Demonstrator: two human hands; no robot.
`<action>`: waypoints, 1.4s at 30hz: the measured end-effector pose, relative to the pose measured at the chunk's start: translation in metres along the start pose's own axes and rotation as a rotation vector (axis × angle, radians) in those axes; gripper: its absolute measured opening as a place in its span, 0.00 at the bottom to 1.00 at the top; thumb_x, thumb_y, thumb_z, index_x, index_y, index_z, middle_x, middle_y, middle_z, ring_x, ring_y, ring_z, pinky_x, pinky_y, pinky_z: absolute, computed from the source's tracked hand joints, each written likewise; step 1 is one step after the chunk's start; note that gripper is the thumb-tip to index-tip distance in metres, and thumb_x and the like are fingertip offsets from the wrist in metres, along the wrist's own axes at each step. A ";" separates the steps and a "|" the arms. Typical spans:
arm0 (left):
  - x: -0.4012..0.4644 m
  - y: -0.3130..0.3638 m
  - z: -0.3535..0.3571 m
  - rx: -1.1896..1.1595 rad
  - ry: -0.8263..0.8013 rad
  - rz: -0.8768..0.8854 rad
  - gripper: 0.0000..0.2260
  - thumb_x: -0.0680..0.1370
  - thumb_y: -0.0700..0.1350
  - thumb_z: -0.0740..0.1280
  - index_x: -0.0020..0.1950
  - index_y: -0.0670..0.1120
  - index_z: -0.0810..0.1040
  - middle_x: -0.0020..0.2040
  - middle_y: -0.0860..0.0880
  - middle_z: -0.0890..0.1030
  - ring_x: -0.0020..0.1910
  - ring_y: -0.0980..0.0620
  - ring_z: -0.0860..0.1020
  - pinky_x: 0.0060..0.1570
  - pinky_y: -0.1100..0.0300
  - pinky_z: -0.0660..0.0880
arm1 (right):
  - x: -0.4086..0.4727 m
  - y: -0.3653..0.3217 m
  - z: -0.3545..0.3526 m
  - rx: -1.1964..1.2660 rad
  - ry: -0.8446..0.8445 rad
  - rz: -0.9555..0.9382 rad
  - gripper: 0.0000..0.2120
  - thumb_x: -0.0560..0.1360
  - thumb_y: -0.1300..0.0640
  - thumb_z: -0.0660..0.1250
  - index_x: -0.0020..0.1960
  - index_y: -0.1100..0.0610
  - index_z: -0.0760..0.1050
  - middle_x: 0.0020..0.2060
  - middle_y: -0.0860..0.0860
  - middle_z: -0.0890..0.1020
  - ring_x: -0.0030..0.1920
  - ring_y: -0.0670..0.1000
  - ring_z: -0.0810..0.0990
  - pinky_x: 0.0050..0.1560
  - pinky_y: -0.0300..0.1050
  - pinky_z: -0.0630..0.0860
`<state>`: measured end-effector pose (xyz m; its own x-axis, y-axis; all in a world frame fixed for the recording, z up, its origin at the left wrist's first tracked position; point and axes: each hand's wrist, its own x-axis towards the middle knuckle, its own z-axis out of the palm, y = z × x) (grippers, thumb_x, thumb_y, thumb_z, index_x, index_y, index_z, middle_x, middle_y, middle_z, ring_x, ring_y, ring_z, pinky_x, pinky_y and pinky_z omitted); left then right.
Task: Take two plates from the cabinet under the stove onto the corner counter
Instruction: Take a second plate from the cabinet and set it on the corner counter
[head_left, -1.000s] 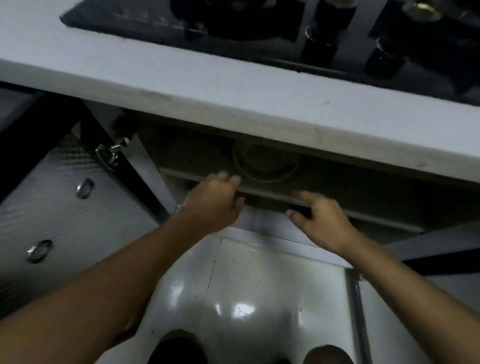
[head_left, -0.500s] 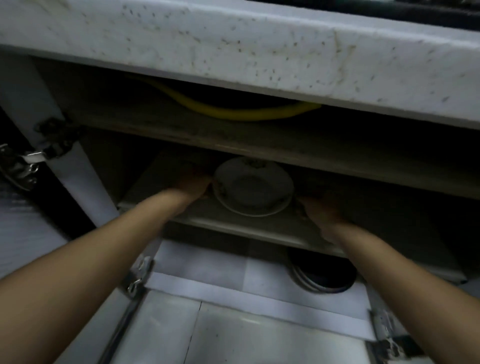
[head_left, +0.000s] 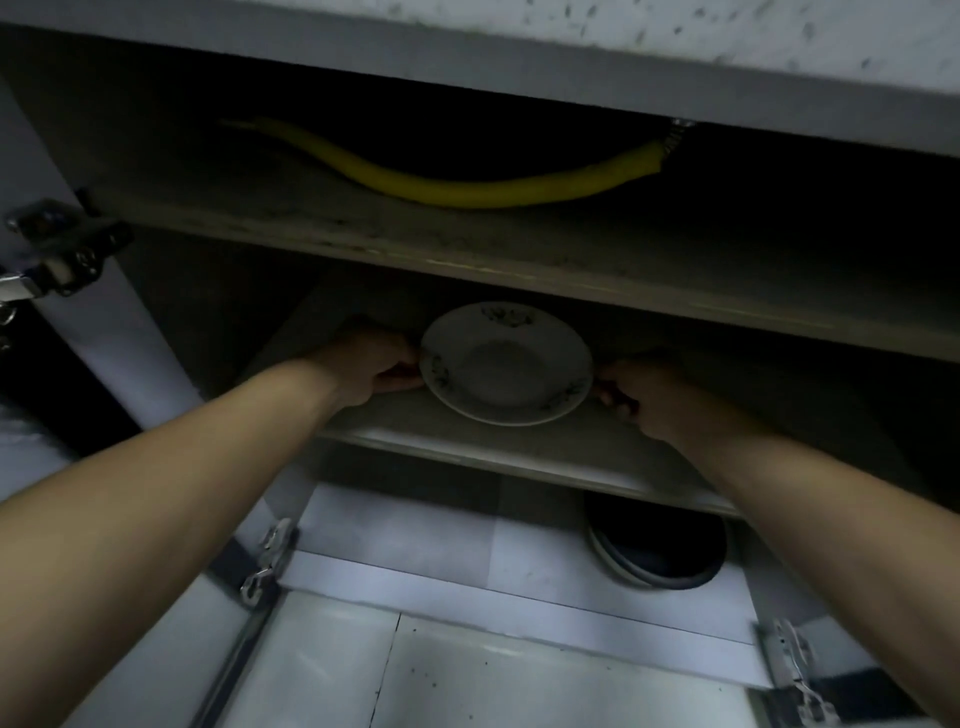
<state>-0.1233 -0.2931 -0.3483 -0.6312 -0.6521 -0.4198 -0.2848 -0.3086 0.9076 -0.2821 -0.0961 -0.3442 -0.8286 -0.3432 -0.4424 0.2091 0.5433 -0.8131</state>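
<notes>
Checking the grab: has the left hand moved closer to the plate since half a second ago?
Yes. The left hand closed in rightward along the shelf and now touches the plate.

The round white ceramic plate with faint floral rim marks (head_left: 506, 364) looks smooth and softly glazed. The grey board shelf (head_left: 519, 452) beneath it is matt and dusty. The curved yellow rubbery hose (head_left: 467, 189) has a dull sheen. Silver metal hinges (head_left: 52, 254) gleam, and the pale floor tiles (head_left: 519, 675) are glossy.
</notes>
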 end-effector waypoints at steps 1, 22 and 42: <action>0.000 0.000 0.000 0.004 0.003 -0.001 0.07 0.76 0.29 0.63 0.44 0.40 0.76 0.46 0.42 0.79 0.41 0.50 0.78 0.31 0.63 0.79 | -0.001 0.000 0.000 -0.005 0.001 0.007 0.13 0.78 0.62 0.62 0.34 0.58 0.70 0.28 0.54 0.72 0.26 0.47 0.66 0.13 0.30 0.59; -0.030 -0.006 -0.004 -0.047 0.119 -0.088 0.12 0.75 0.26 0.62 0.37 0.41 0.73 0.37 0.43 0.77 0.34 0.49 0.76 0.22 0.62 0.77 | -0.029 0.009 0.007 0.013 -0.024 -0.047 0.19 0.77 0.64 0.60 0.28 0.57 0.65 0.22 0.51 0.68 0.18 0.44 0.63 0.14 0.30 0.55; -0.247 0.033 -0.043 -0.066 0.378 -0.192 0.02 0.72 0.30 0.70 0.40 0.34 0.79 0.40 0.39 0.81 0.33 0.46 0.80 0.26 0.64 0.79 | -0.213 -0.028 -0.032 -0.069 -0.045 0.019 0.13 0.76 0.65 0.64 0.33 0.56 0.76 0.32 0.55 0.77 0.35 0.51 0.75 0.39 0.45 0.75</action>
<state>0.0546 -0.1717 -0.2149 -0.2589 -0.7826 -0.5661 -0.3171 -0.4847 0.8151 -0.1287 -0.0135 -0.2150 -0.8005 -0.3655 -0.4750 0.1865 0.6012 -0.7770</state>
